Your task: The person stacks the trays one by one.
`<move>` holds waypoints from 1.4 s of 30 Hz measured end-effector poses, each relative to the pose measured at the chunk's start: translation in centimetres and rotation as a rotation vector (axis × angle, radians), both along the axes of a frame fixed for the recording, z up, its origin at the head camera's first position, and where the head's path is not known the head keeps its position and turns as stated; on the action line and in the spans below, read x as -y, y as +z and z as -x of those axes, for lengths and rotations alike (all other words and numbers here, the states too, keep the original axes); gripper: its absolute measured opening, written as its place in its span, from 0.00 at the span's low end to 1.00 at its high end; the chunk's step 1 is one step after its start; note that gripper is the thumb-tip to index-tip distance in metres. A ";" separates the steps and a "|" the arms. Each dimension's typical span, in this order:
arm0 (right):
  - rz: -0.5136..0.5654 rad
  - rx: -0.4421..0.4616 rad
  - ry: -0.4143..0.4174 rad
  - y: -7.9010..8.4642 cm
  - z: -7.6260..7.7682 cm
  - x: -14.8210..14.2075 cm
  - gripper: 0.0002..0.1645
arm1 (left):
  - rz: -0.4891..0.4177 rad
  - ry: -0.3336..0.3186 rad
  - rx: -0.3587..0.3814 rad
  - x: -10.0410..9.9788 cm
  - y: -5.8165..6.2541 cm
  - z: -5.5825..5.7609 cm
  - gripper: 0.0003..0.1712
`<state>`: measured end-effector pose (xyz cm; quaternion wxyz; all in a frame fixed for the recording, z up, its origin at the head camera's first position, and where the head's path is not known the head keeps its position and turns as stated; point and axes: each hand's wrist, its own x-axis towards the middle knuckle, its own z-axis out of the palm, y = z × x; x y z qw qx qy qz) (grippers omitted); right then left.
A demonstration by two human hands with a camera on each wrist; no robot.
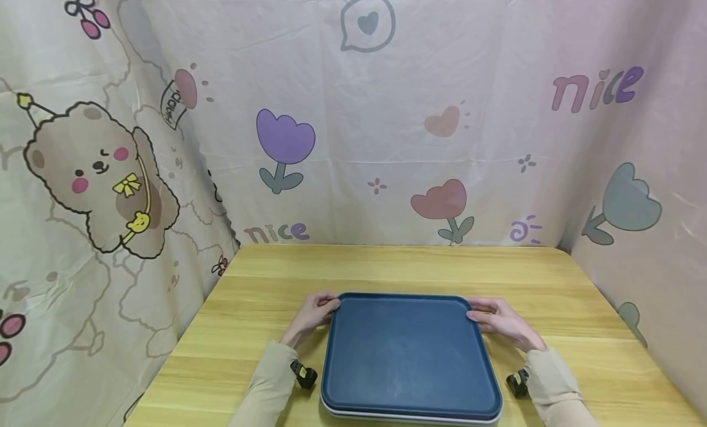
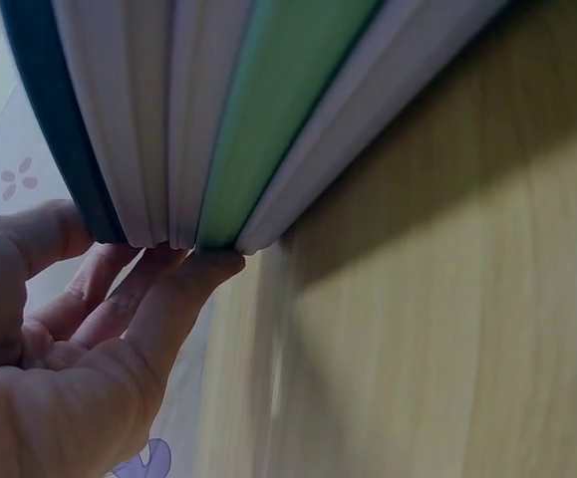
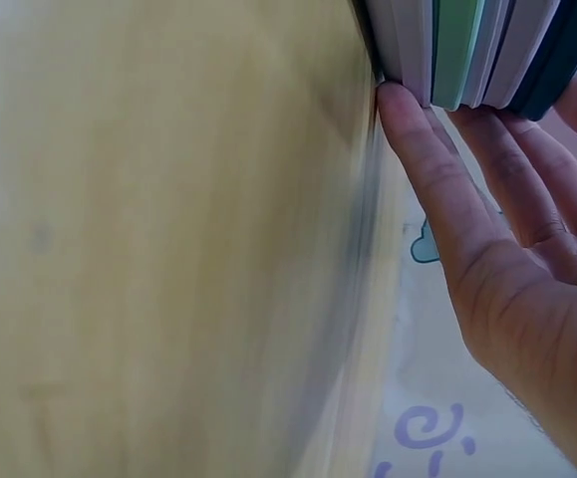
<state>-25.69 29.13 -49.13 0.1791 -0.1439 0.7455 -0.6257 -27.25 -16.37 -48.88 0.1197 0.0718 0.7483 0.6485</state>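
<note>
A stack of rectangular trays lies level at the near middle, a dark blue tray (image 1: 409,353) on top. Below it, the left wrist view shows pale trays (image 2: 129,149) and a green tray (image 2: 258,110). My left hand (image 1: 313,310) holds the stack by its far left corner, thumb at the blue rim and fingertips along the layered edges. At the far right corner my right hand (image 1: 499,319) grips it likewise, thumb over the rim. In the right wrist view one finger (image 3: 437,169) reaches along the edges to the lowest pale tray.
The stack is over a wooden table (image 1: 265,273). Behind it hangs a printed curtain (image 1: 364,108) with flowers and lettering, and more curtain closes both sides. A small black camera (image 1: 304,375) sits at the left wrist, another camera (image 1: 518,383) at the right.
</note>
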 end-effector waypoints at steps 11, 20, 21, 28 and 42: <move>-0.046 -0.001 0.000 0.1 -0.1 -0.2 0.40 | -0.009 -0.019 0.000 0.0 -0.1 0.0 0.19; -0.052 -0.003 0.000 0.1 -0.2 -0.1 0.39 | 0.010 -0.037 -0.010 0.3 -0.2 0.0 0.22; -0.056 -0.006 -0.003 0.0 -0.2 -0.1 0.39 | 0.012 -0.040 -0.011 0.3 -0.2 0.0 0.22; -0.085 -0.003 -0.019 0.0 -0.4 -0.2 0.40 | 0.016 -0.050 -0.022 0.3 -0.3 0.1 0.22; -0.094 -0.008 -0.032 0.0 -0.5 0.0 0.40 | 0.012 -0.060 -0.027 0.4 -0.4 0.2 0.23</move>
